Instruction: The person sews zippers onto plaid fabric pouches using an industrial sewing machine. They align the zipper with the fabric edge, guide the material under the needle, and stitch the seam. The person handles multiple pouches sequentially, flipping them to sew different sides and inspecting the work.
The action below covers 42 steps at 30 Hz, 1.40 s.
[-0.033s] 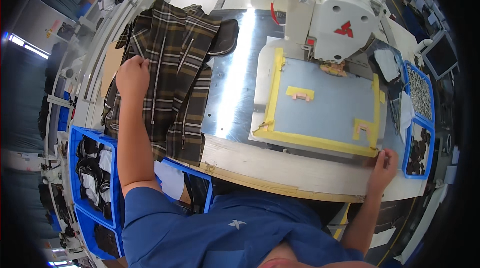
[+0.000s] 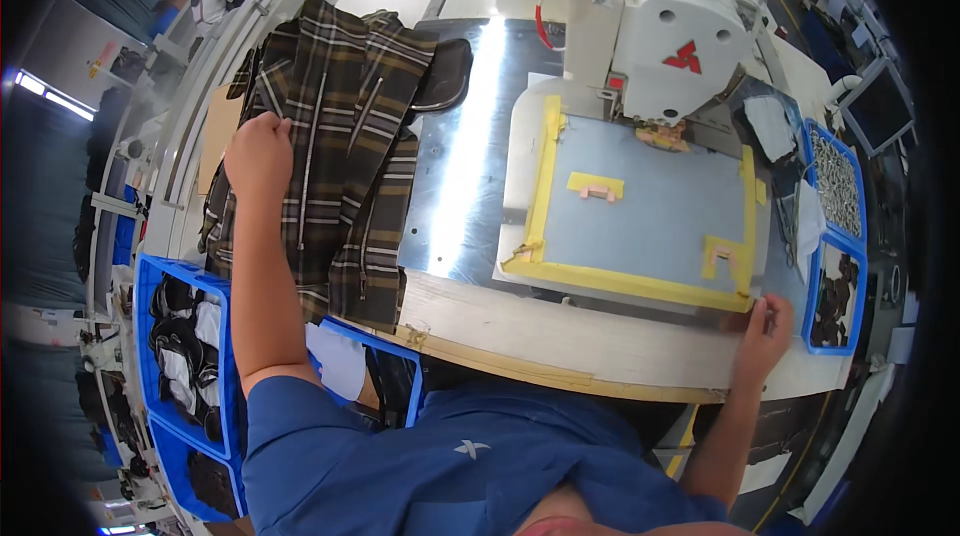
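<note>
My left hand [image 2: 260,158] is closed on a brown, black and white plaid garment [image 2: 335,126] with metal zips, at the left of the table. Thumb and forefinger pinch near its left zip; what lies under the curled fingers is hidden. At the right, the fingers of my right hand [image 2: 765,334] are bent together at the near right corner of a flat grey plate [image 2: 655,211] edged in yellow tape. That plate lies under the head of a white industrial sewing machine [image 2: 670,51]. Pink-and-yellow taped pieces [image 2: 597,188] are stuck on it.
A shiny metal plate [image 2: 470,156] lies between garment and grey plate. Blue bins of small metal parts [image 2: 838,181] and dark pieces [image 2: 835,301] stand at right. Another blue bin [image 2: 185,336] holds black and white pieces at left. Scissors [image 2: 790,221] lie near the machine. A person [image 2: 212,4] works far left.
The whole view has shifted very slightly. Both hands, the garment and the taped plate keep their places relative to one another.
</note>
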Each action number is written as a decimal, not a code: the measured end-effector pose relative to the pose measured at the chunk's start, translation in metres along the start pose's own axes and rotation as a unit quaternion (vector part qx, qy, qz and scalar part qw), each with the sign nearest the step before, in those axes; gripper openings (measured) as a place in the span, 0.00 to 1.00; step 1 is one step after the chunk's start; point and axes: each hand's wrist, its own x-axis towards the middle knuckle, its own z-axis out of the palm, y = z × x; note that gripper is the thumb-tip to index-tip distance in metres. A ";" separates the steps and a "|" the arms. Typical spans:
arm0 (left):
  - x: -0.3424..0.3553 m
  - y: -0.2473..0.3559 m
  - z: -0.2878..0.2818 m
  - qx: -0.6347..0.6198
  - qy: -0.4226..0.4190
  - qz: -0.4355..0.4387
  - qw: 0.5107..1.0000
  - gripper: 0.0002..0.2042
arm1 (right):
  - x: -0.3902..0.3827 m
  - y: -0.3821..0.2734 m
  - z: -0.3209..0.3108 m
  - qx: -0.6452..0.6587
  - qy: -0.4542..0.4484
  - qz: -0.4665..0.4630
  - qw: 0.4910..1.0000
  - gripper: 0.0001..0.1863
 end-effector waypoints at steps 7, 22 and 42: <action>0.014 -0.014 0.014 -0.040 -0.009 0.016 0.999 0.19 | 0.000 -0.025 0.018 0.151 -0.073 0.023 0.986 0.05; 0.015 -0.040 0.045 -0.045 -0.015 0.022 0.999 0.19 | 0.002 -0.026 0.017 0.014 -0.044 -0.072 0.996 0.05; 0.014 -0.038 0.042 0.008 0.056 0.073 0.996 0.18 | 0.002 -0.043 0.023 0.069 -0.068 -0.064 0.993 0.05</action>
